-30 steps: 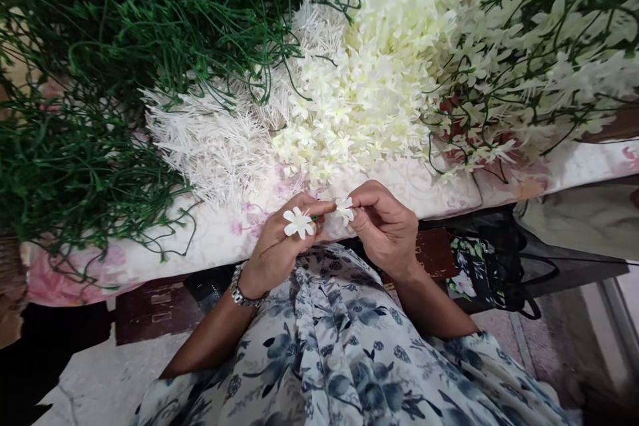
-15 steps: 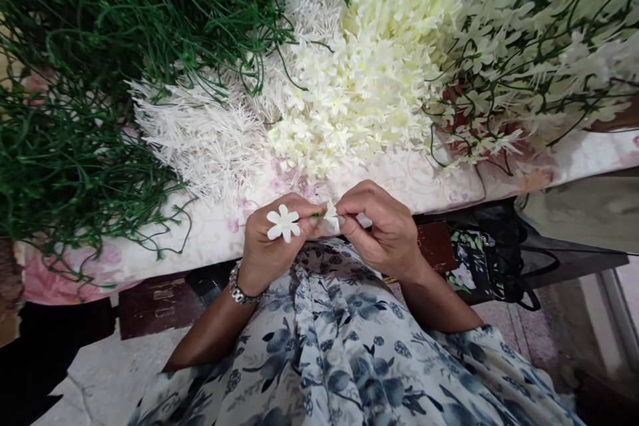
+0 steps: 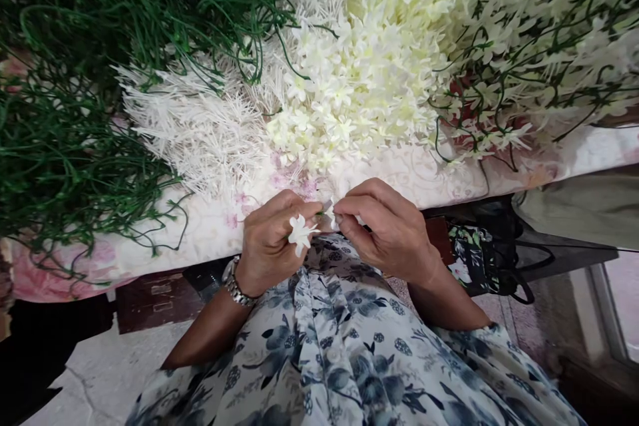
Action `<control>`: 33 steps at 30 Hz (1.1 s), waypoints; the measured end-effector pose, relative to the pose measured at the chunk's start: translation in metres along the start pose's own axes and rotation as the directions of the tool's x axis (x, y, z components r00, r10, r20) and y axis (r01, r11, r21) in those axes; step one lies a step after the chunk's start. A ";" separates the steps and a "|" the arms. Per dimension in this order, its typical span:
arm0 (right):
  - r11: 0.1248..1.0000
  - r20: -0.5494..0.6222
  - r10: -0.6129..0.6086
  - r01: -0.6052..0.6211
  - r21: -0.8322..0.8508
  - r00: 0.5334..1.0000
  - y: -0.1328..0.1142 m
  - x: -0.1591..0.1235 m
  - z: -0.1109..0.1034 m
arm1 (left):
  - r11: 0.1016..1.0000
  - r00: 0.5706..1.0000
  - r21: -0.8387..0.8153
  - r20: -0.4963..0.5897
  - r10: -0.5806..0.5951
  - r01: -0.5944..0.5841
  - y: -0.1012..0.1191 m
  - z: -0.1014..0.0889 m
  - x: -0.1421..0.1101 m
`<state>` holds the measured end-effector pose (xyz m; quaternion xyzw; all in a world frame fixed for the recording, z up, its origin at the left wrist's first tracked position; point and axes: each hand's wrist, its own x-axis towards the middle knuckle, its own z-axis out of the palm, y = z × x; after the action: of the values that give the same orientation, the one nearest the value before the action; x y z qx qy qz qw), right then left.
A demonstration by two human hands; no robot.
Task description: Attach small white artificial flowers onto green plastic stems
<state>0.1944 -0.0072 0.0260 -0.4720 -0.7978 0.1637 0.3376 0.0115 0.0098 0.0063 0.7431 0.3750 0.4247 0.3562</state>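
Observation:
My left hand (image 3: pixel 274 239), with a metal watch at the wrist, is closed around a green plastic stem, mostly hidden by the fingers. A white artificial flower (image 3: pixel 301 234) sticks out from this hand near the thumb. Just a bit of green shows at the left fingertips. My right hand (image 3: pixel 387 229) pinches a second small white flower (image 3: pixel 331 214) between thumb and forefinger, right against the left fingertips. Whether that flower sits on the stem tip cannot be made out. Both hands are in front of the table edge, above my lap.
Green plastic stems (image 3: pixel 140 20) are heaped at the left. Beside them lie thin white pieces (image 3: pixel 204 133) and a pile of cream-white petals (image 3: pixel 364 80). Finished-looking flower sprays (image 3: pixel 529 46) rest at the right. A floral cloth (image 3: pixel 210 219) covers the table; a black floral bag (image 3: pixel 474 256) is below.
The left hand has turned, so its flower now tilts and sits farther right. The right fingers still pinch the small flower at the left fingertips. The view has shifted slightly.

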 end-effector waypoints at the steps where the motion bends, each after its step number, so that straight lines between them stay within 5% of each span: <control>1: 1.000 0.014 -0.010 0.010 -0.011 1.000 0.001 0.000 0.001 | 1.000 1.000 0.013 0.010 0.014 -0.014 0.000 0.000 0.000; 14: 0.992 0.147 -0.036 0.053 -0.113 0.988 0.004 0.000 0.007 | 0.983 0.988 0.178 0.156 0.019 -0.047 -0.011 0.001 -0.002; 33: 0.999 0.154 0.039 -0.040 0.006 0.987 0.005 0.006 0.021 | 0.989 0.996 0.148 0.084 -0.009 -0.004 -0.008 0.006 0.004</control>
<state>0.1808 0.0018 0.0101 -0.4721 -0.8113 0.2098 0.2737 0.0156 0.0157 -0.0017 0.7844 0.3910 0.3634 0.3160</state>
